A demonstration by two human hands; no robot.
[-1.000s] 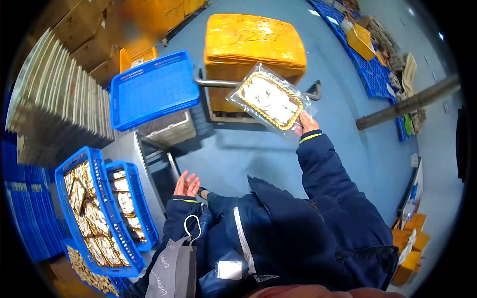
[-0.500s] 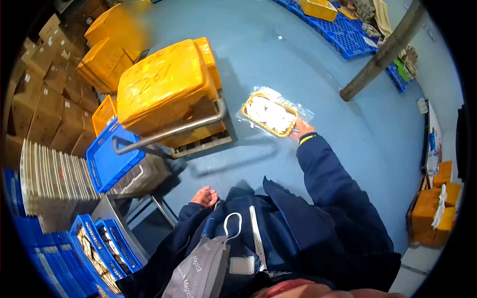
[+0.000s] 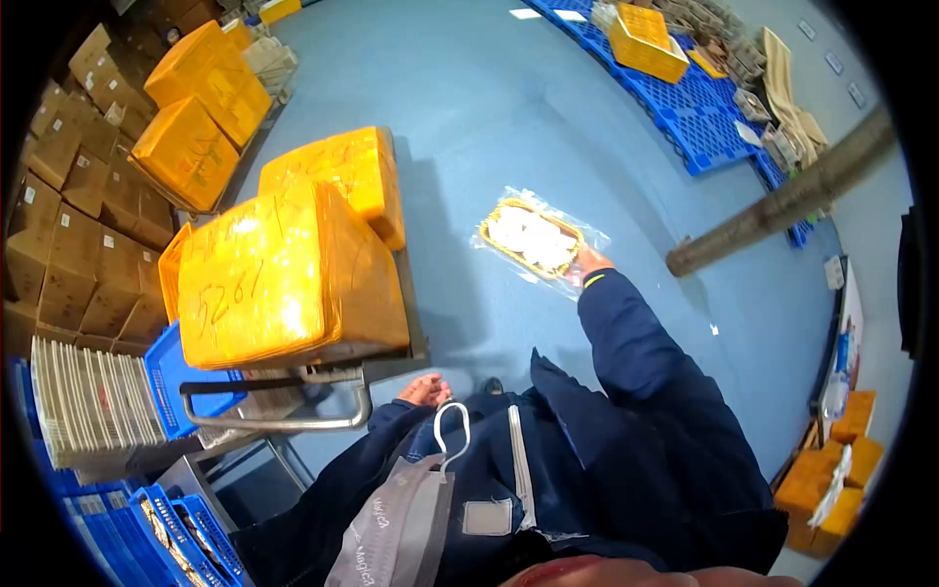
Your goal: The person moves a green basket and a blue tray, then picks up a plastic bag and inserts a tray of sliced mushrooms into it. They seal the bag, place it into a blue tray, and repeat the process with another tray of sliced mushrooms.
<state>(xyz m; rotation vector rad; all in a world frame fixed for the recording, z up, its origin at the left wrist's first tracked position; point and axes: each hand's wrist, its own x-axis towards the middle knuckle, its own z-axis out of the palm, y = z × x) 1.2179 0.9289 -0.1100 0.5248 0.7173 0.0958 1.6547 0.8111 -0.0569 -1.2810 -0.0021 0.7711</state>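
In my right hand [image 3: 591,262] is a yellow-rimmed tray [image 3: 533,238] with bright white contents in a loose clear plastic bag. The fingers grip its near right end, partly hidden beneath the bag. What the white pieces are cannot be made out in the glare. Low at my waist, my left hand [image 3: 426,390] holds nothing, its fingers loosely bent and apart. Nearest to it is the metal handle [image 3: 293,425] of a cart carrying yellow taped boxes [image 3: 254,279] with handwritten marks.
Brown cartons [image 3: 73,245] are stacked at the left, above piled white trays [image 3: 98,401] and blue crates [image 3: 181,538]. A wooden post [image 3: 773,210] stands at the right near blue pallets [image 3: 699,132]. More yellow boxes [image 3: 196,147] stand farther back, and others [image 3: 822,479] lie at the lower right.
The cart and its yellow boxes now appear closer and lower in view, and more of the room behind shows. The bagged tray stays in my right hand at nearly the same spot.
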